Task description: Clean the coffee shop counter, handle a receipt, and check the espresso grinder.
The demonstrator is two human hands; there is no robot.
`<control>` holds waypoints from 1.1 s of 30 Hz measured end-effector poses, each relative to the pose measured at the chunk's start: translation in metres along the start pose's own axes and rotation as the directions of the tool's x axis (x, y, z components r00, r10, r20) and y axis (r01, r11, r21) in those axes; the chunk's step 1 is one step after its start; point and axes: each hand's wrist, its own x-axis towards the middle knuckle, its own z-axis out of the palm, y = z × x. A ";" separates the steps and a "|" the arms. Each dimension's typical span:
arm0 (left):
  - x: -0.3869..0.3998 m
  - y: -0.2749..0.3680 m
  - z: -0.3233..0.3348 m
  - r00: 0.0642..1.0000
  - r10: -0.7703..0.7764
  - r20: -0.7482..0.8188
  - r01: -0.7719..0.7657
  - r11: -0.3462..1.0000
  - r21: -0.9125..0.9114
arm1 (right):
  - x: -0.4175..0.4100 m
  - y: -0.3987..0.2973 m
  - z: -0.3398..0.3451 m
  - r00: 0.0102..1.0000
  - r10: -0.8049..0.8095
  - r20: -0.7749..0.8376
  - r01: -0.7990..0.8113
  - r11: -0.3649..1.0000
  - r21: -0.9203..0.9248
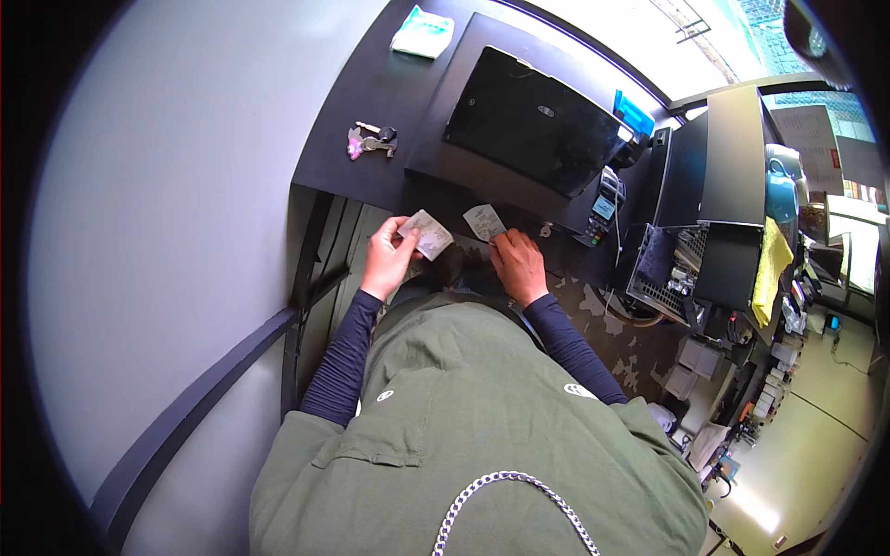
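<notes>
My left hand [391, 256] holds a small stack of printed paper receipts [426, 235] between thumb and fingers. To its right, my right hand [519, 263] grips the lower edge of a single printed receipt [484, 222]. Both hands are in front of the near edge of a dark desk [361, 90]. Beyond them lies a black flat-topped device [532, 121] on a dark raised box. A payment card terminal [602, 212] with a lit screen stands to the right of my right hand.
A bunch of keys [373, 141] and a pack of tissues [423, 33] lie on the desk's left part. A white cable [619, 240] hangs by the terminal. At the right are a yellow cloth [771, 272], a blue mug [781, 191] and a dark cabinet. A pale wall rises at the left.
</notes>
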 end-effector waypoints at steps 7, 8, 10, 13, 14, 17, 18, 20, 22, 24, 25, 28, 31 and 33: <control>-0.001 0.005 0.003 0.988 -0.102 0.115 0.087 0.988 0.130 | 0.033 -0.043 -0.022 0.932 0.351 0.085 -0.325 0.713 0.622; -0.001 0.006 0.004 0.981 -0.106 0.162 0.087 0.989 0.122 | 0.037 -0.049 -0.025 0.951 0.304 0.050 -0.269 0.741 0.616; -0.005 0.019 0.012 0.985 -0.102 0.141 0.106 0.994 -0.022 | 0.046 -0.059 -0.037 0.989 0.132 -0.069 -0.075 0.840 0.537; -0.005 0.042 0.018 0.987 -0.097 0.125 0.119 0.976 -0.183 | 0.053 -0.074 -0.052 0.987 -0.084 -0.137 0.132 0.908 0.397; -0.005 0.050 0.018 0.984 -0.111 0.141 0.138 0.971 -0.195 | 0.055 -0.076 -0.053 0.978 -0.128 -0.164 0.179 0.919 0.351; -0.005 0.064 0.019 0.981 -0.110 0.159 0.140 0.971 -0.192 | 0.057 -0.074 -0.056 0.965 -0.195 -0.176 0.239 0.929 0.282; -0.004 0.064 0.017 0.980 -0.104 0.167 0.147 0.950 -0.276 | 0.059 -0.072 -0.059 0.956 -0.229 -0.181 0.271 0.927 0.261; -0.004 0.063 0.015 0.983 -0.061 0.171 0.120 0.926 -0.358 | 0.060 -0.069 -0.065 0.947 -0.263 -0.184 0.302 0.923 0.238; -0.005 0.074 0.015 0.977 -0.021 0.213 0.082 0.955 -0.286 | 0.060 -0.066 -0.071 0.941 -0.302 -0.153 0.328 0.922 0.204; -0.006 0.083 0.015 0.967 0.018 0.255 0.038 0.976 -0.214 | 0.059 -0.065 -0.071 0.946 -0.287 -0.148 0.315 0.921 0.229; -0.007 0.085 0.015 0.967 0.029 0.255 0.027 0.976 -0.215 | 0.059 -0.065 -0.072 0.951 -0.275 -0.143 0.304 0.917 0.258; -0.006 0.084 0.019 0.968 0.109 0.226 -0.060 0.976 -0.211 | 0.059 -0.071 -0.079 0.960 -0.246 -0.137 0.280 0.885 0.371; -0.002 0.088 0.014 0.964 0.150 0.218 -0.099 0.969 -0.226 | 0.057 -0.072 -0.086 0.974 -0.124 -0.189 0.208 0.819 0.534; -0.001 0.094 0.011 0.955 0.180 0.234 -0.125 0.964 -0.234 | 0.063 -0.071 -0.089 0.973 -0.006 -0.230 0.145 0.791 0.595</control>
